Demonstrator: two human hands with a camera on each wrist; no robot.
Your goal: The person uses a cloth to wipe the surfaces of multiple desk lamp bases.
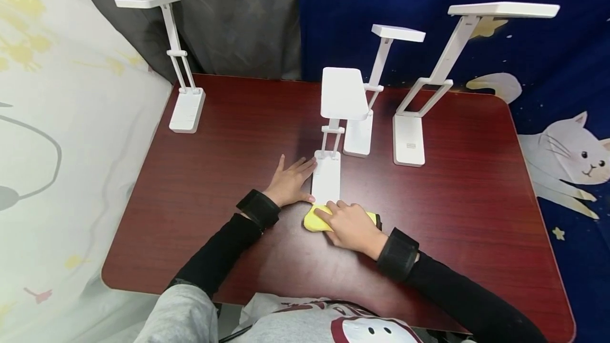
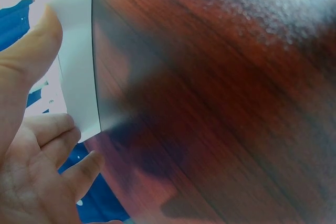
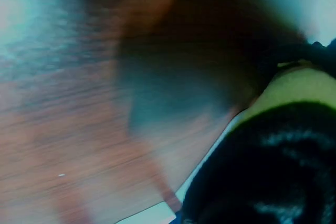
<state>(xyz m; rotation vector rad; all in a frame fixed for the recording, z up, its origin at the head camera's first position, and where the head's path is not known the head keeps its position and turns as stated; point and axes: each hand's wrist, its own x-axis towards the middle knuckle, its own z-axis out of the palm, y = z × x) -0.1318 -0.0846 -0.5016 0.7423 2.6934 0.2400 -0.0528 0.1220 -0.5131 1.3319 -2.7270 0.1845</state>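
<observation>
- Left hand [image 1: 289,181], in the head view: fingers extended and spread, touching the left edge of the front white folding desk lamp's base [image 1: 326,179].
- Right hand [image 1: 355,226]: fingers bent over a folded yellow cloth [image 1: 312,221], gripping it against the base's near end.
- Beneath lies a reddish-brown wood-grain table [image 1: 229,131] with rounded corners, glare shining near its front edge.
- Three more white lamps stand on it: one at the far left corner [image 1: 187,110], one just behind the front lamp [image 1: 358,134], one to the right [image 1: 409,142].
- Around the table: a grey curtain [image 1: 229,15], a navy curtain [image 1: 343,4] printed with stars and a white cat, and white fabric [image 1: 57,147] with yellow prints at left.
- Left wrist view: fingertips meet the base's side; dark shadows cross the tabletop.
- Right wrist view: blurred tabletop, bright at upper left; the grip cannot be told here.
</observation>
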